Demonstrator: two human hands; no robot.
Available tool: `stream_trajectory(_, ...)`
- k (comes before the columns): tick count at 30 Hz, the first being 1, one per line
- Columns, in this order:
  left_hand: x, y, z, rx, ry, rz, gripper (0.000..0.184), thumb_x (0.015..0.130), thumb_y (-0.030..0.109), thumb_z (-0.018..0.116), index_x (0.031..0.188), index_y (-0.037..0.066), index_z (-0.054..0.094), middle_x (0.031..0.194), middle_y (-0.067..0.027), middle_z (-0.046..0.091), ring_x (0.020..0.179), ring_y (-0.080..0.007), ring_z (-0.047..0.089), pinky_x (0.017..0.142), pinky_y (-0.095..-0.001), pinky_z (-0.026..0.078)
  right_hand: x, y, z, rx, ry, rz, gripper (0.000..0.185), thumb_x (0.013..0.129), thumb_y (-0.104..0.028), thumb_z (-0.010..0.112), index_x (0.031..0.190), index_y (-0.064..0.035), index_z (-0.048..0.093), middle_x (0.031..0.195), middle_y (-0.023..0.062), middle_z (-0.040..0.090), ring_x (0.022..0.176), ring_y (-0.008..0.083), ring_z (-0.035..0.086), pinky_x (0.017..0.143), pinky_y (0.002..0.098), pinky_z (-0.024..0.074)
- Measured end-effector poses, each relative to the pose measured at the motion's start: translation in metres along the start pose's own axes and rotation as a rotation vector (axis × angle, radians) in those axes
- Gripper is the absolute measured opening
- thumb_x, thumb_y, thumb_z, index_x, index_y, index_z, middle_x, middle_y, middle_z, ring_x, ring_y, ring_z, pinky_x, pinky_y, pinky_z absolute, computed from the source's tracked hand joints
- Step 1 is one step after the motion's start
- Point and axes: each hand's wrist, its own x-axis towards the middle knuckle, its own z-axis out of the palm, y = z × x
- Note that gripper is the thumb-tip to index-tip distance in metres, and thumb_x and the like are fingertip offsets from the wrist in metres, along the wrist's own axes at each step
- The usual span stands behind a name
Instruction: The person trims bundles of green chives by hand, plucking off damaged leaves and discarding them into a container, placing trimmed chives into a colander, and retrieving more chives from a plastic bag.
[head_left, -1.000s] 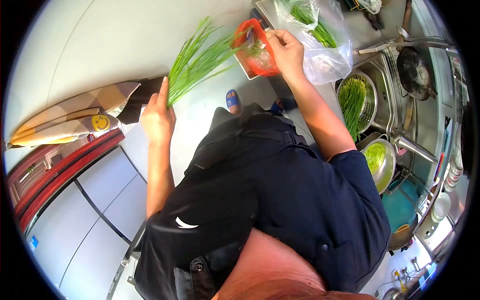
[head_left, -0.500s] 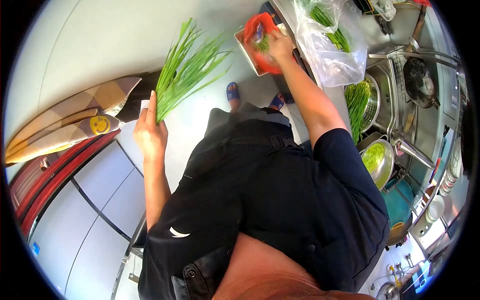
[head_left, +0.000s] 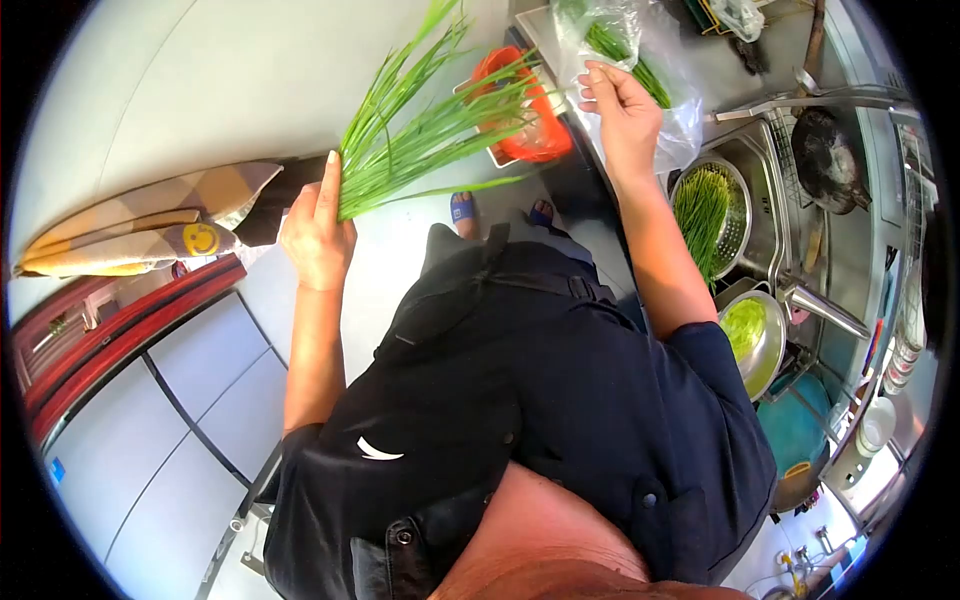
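Note:
My left hand (head_left: 322, 238) is closed around the lower end of a fanned bunch of long green Chinese chives (head_left: 395, 150), its index finger stretched along the stems. The loose leaves spread up and right, some passing in front of a bin with a red bag liner (head_left: 545, 138). My right hand (head_left: 625, 112) is held up beside a clear plastic bag (head_left: 682, 130) with more chives (head_left: 650, 85) inside. Its thumb and index finger are pinched together; whatever lies between them is too small to make out.
Along the right counter are a metal colander (head_left: 742, 215) of chives, a steel pot (head_left: 768, 345) with chopped pale greens, and a sink (head_left: 768, 165). A dark wok (head_left: 825, 150) stands beyond. At left, cushions (head_left: 150, 215) lie above white cabinets (head_left: 165, 400).
My right hand has come out of the red-lined bin and moved up and right to beside the plastic bag. My left hand has shifted slightly up and right with the chives.

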Motion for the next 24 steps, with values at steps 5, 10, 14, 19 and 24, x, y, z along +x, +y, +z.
stream_trajectory(5,0.005,0.047,-0.006,-0.007,0.009,0.059,0.074,0.076,-0.008,0.068,0.147,0.011,0.057,0.077,-0.0099,0.055,0.062,-0.0283,0.055,0.057,-0.0407,0.049,0.008,-0.058,-0.048,0.03,-0.062,-0.2,0.018,0.098,-0.009,0.07,0.112,-0.0003,0.076,0.1,0.0054,0.075,0.084,0.0111,0.069,0.071,0.0261,0.0582)
stream_trajectory(10,0.007,0.088,-0.01,0.001,0.028,0.081,0.078,0.066,-0.01,0.065,0.141,0.013,0.064,0.077,-0.009,0.056,0.061,-0.0283,0.056,0.054,-0.0412,0.049,0.022,-0.116,-0.075,-0.321,-0.285,-0.737,0.014,0.086,-0.003,0.077,0.099,-0.0055,0.08,0.096,0.0083,0.076,0.082,0.0161,0.07,0.068,0.027,0.0553)
stream_trajectory(14,0.013,0.102,-0.011,-0.023,0.03,0.122,0.079,0.065,-0.009,0.065,0.141,0.013,0.064,0.078,-0.0091,0.056,0.062,-0.0284,0.056,0.055,-0.0416,0.049,0.034,-0.124,-0.079,-0.415,-0.436,-1.052,0.016,0.079,-0.002,0.081,0.095,-0.0051,0.079,0.095,0.0066,0.075,0.081,0.0209,0.068,0.069,0.0306,0.0532)
stream_trajectory(19,0.024,0.1,-0.009,-0.071,0.039,0.232,0.086,0.063,-0.01,0.066,0.145,0.016,0.06,0.074,-0.0083,0.051,0.06,-0.0277,0.053,0.054,-0.0418,0.048,0.011,-0.131,-0.071,-0.548,-0.447,-1.036,0.013,0.077,-0.015,0.082,0.089,-0.0144,0.081,0.091,-0.0014,0.074,0.082,0.0194,0.071,0.072,0.0323,0.0584)
stream_trajectory(24,0.032,0.082,-0.013,-0.102,0.041,0.33,0.087,0.061,-0.008,0.067,0.145,0.017,0.06,0.074,-0.0058,0.05,0.06,-0.0245,0.052,0.052,-0.0388,0.046,-0.008,-0.125,-0.053,-0.835,-0.52,-1.174,0.02,0.076,-0.013,0.074,0.095,-0.0182,0.078,0.094,-0.0047,0.071,0.083,0.017,0.069,0.07,0.0299,0.0588)
